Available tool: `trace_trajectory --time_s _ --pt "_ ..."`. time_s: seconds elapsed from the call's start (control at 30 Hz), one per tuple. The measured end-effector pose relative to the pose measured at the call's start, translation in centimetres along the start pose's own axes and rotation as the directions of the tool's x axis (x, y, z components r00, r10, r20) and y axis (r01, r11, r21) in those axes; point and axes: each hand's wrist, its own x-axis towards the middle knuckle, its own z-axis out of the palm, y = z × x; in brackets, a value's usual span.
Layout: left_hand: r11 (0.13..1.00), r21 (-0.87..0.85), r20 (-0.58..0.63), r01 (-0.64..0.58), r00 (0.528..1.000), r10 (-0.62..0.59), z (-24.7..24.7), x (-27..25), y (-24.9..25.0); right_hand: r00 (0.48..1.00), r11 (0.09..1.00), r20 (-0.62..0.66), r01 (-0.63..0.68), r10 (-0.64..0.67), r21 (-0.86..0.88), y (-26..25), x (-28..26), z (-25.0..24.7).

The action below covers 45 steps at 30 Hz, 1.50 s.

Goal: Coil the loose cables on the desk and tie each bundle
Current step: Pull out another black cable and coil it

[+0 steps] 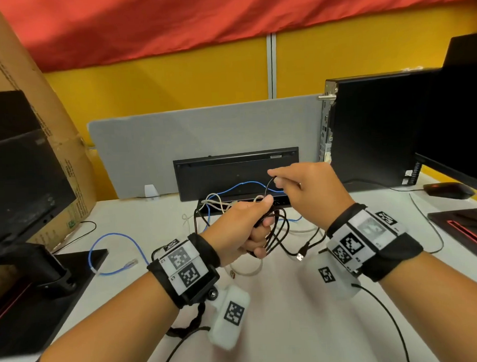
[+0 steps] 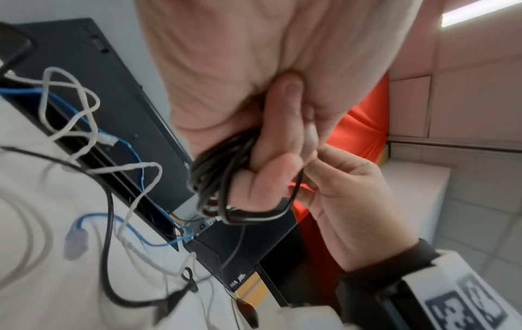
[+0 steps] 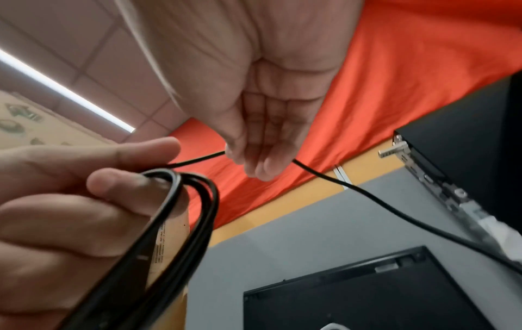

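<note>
Head view looks down over the counter (image 1: pixel 265 330); both wrist cameras sit close, tilted upward, sharing the black cable (image 2: pixel 214 178) coil.

From the head camera I see my left hand (image 1: pixel 243 227) gripping a bundle of black cable (image 1: pixel 277 231) in several loops above the white desk (image 1: pixel 278 316). My right hand (image 1: pixel 311 191), at two o'clock from the left, pinches a strand of that cable between thumb and forefinger. A USB plug (image 1: pixel 300 256) hangs below the loops. A blue cable (image 1: pixel 111 238) lies at nine o'clock of the hands; a white cable (image 1: pixel 216 203) is tangled at eleven o'clock, seemingly against the black keyboard (image 1: pixel 235 170) propped on the grey divider (image 1: pixel 202 127).
</note>
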Motion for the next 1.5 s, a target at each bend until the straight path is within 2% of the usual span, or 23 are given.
trace_trajectory --time_s 0.07,0.1,0.17,0.2,0.23,0.3,0.37,0.43,0.5,0.57,0.73,0.97,1.03,1.1,1.17,1.23,1.37,1.5 --pt "0.990 -0.144 0.054 -0.003 0.998 0.011 0.2 -0.1 -0.1 0.991 0.978 0.093 -0.114 0.099 0.176 -0.3 0.1 0.3" --pt "0.977 -0.214 0.071 -0.006 0.997 0.022 0.1 -0.1 -0.1 0.975 0.936 0.172 -0.190 0.143 0.297 -0.5 0.1 0.4" --pt "0.947 -0.319 0.096 -0.027 0.993 0.061 -0.1 -0.2 0.0 0.924 0.760 0.349 -0.338 0.156 0.555 -0.6 -0.1 0.5" --pt "0.934 -0.355 0.109 -0.040 0.990 0.084 -0.3 -0.3 0.0 0.901 0.699 0.414 -0.376 0.125 0.608 -0.5 -0.2 0.5" --pt "0.922 -0.384 0.123 -0.048 0.987 0.103 -0.5 -0.3 0.0 0.883 0.677 0.461 -0.390 0.085 0.624 -0.4 -0.4 0.5" --pt "0.913 -0.404 0.135 -0.054 0.984 0.118 -0.8 -0.4 -0.1 0.872 0.688 0.487 -0.380 0.045 0.618 -0.1 -0.6 0.8" --pt "0.939 -0.335 0.100 -0.075 0.988 0.115 -0.9 -0.3 -0.4 0.906 0.778 0.420 -0.304 0.057 0.550 -0.1 -0.6 0.9" --pt "0.977 -0.185 0.024 -0.109 0.993 0.115 -0.9 -0.1 -0.8 0.951 0.928 0.309 -0.142 0.031 0.344 -0.5 -0.5 1.1" --pt "0.992 -0.042 -0.043 -0.116 0.992 0.115 -0.7 0.0 -0.9 0.964 0.990 0.267 -0.030 -0.009 0.140 -0.9 -0.5 1.6" --pt "0.993 0.032 -0.089 -0.110 0.990 0.113 -0.7 0.1 -0.7 0.969 0.999 0.247 -0.020 0.011 0.034 -1.2 -0.6 2.0" --pt "0.987 0.005 -0.169 -0.163 0.972 0.162 -0.4 0.0 -0.3 0.994 0.999 0.101 0.031 -0.027 -0.040 -1.0 -0.8 2.3" --pt "0.985 -0.082 -0.263 -0.149 0.957 0.123 -0.5 0.3 -0.2 0.991 0.991 -0.058 0.123 -0.120 0.050 -0.3 -1.3 2.6" --pt "0.986 -0.063 -0.279 -0.152 0.952 0.129 -0.6 0.4 -0.2 0.991 0.981 -0.080 0.118 -0.107 0.156 -0.2 -1.5 2.5" --pt "0.983 -0.039 -0.289 -0.178 0.944 0.160 -0.7 0.4 -0.2 0.997 0.938 -0.081 0.033 -0.005 0.345 -0.3 -1.8 2.6" --pt "0.975 0.002 -0.288 -0.224 0.933 0.215 -0.6 0.4 -0.1 0.992 0.846 -0.028 -0.090 0.123 0.525 -0.3 -1.8 2.7" --pt "0.956 0.097 -0.283 -0.277 0.913 0.293 -0.7 0.5 0.0 0.967 0.759 0.050 -0.226 0.248 0.611 -0.1 -1.8 2.7" --pt "0.869 0.389 -0.271 -0.306 0.863 0.426 -1.4 1.0 0.1 0.842 0.562 0.289 -0.523 0.455 0.640 -0.6 -1.8 2.1" --pt "0.793 0.502 -0.222 -0.345 0.835 0.503 -1.5 1.0 -0.1 0.718 0.403 0.437 -0.678 0.542 0.614 -1.1 -1.7 1.7"
